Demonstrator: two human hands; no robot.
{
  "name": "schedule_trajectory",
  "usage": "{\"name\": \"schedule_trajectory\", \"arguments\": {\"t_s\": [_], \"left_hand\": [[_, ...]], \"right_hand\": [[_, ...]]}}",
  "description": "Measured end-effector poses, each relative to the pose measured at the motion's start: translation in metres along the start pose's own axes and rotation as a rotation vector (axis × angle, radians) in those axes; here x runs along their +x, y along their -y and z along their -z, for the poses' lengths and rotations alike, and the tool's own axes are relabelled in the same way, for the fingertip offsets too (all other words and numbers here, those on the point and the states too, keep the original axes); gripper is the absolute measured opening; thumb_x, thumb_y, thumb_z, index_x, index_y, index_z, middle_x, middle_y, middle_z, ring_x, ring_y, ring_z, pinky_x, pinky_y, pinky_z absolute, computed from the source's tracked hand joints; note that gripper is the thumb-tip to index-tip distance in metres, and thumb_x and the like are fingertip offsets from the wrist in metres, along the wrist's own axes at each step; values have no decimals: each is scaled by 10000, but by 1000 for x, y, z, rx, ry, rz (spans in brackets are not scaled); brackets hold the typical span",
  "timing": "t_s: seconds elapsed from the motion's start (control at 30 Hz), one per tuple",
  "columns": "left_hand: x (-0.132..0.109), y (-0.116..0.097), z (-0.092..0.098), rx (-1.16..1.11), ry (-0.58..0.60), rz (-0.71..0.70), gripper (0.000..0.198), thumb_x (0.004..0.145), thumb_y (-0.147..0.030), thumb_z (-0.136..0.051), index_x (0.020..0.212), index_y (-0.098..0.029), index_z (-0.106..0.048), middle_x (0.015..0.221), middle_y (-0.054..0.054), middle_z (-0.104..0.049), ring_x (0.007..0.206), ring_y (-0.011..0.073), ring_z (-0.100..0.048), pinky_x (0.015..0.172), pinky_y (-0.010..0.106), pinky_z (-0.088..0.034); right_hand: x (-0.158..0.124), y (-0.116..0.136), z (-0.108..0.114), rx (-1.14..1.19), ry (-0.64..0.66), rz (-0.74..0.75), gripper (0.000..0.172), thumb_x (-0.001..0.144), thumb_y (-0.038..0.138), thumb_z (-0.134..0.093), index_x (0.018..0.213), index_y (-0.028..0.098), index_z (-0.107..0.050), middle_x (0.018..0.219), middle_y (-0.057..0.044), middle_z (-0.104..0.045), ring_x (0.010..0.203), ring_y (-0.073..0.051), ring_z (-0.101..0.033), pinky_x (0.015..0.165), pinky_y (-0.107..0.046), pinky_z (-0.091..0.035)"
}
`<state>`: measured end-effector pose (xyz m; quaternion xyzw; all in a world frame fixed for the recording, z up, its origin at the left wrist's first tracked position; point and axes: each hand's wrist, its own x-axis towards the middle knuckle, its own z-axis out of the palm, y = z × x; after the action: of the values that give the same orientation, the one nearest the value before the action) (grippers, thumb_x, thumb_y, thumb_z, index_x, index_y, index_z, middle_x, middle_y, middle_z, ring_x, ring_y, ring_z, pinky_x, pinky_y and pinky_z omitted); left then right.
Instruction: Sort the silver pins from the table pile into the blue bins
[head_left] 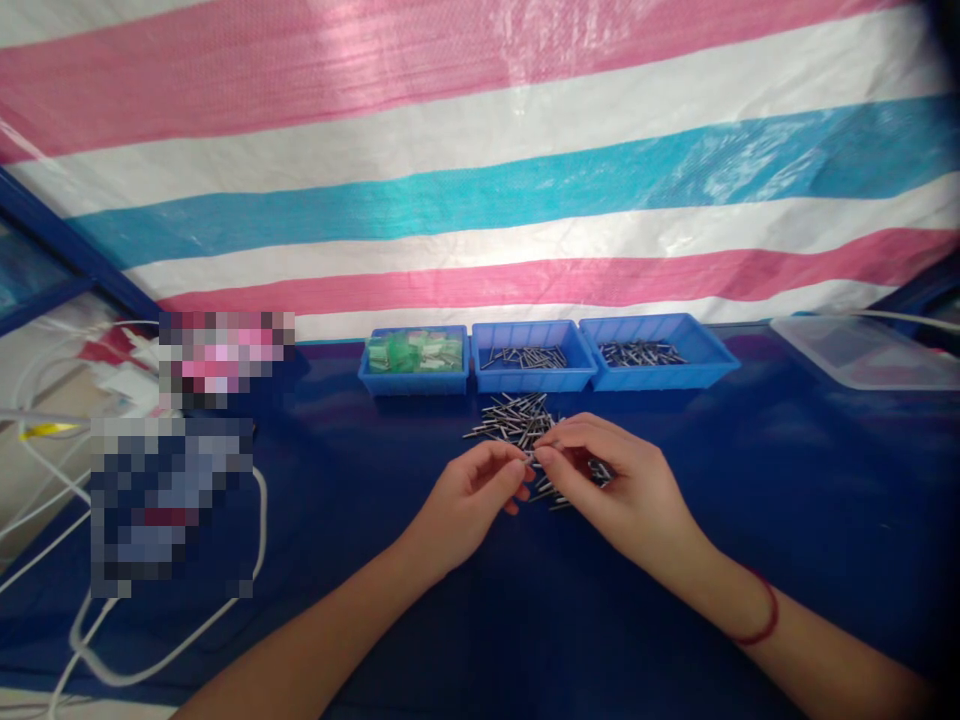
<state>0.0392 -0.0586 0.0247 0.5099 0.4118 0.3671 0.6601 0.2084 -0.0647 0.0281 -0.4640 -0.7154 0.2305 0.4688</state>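
Observation:
A loose pile of small metal pins (pixel 514 418) lies on the dark blue table (pixel 787 500). My left hand (pixel 469 495) and my right hand (pixel 611 480) meet just in front of the pile, fingertips nearly touching. Both hands are pinched closed on small metal pins from the pile; more pins show under my right hand's fingers. A red string circles my right wrist.
Three blue trays stand in a row behind the pile: the left tray (pixel 414 375) holds green parts, the middle tray (pixel 534 375) and the right tray (pixel 679 372) hold metal pins. A clear plastic lid (pixel 870 352) lies far right. White cables (pixel 150 660) loop at the left. A striped tarp hangs behind.

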Motion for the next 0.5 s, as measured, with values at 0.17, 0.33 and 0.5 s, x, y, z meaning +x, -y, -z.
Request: {"name": "schedule_trajectory", "arguments": {"t_s": [0.17,0.33,0.5], "left_hand": [[-1,3,2,54,71,-41,341,848,-445,-608,1024,-153,-624,857,30,-628,761,135,-593,673,243,-453],[-1,3,4,118,87,-82,292,896,-402,-565,1035,-150,-615,862,27,-627,759,125,-588,692,237,-463],[-2,-3,1,155,75,-77,301,898,-431,-546,940,-141,-619,805,23,-613,723,123,-581,675,234,-471]], "right_hand": [[0,2,-1,28,43,-12,128,859,236,-591,743,206,-639,732,-42,-650,613,-144,-564,514,-273,-416],[1,3,1,31,52,-22,121,855,248,-600,758,200,-653,722,-39,-641,606,-137,-559,510,-264,-418],[1,4,0,62,38,-15,113,846,239,-612,748,204,-656,725,-36,-649,599,-131,-557,498,-255,-420]]}}
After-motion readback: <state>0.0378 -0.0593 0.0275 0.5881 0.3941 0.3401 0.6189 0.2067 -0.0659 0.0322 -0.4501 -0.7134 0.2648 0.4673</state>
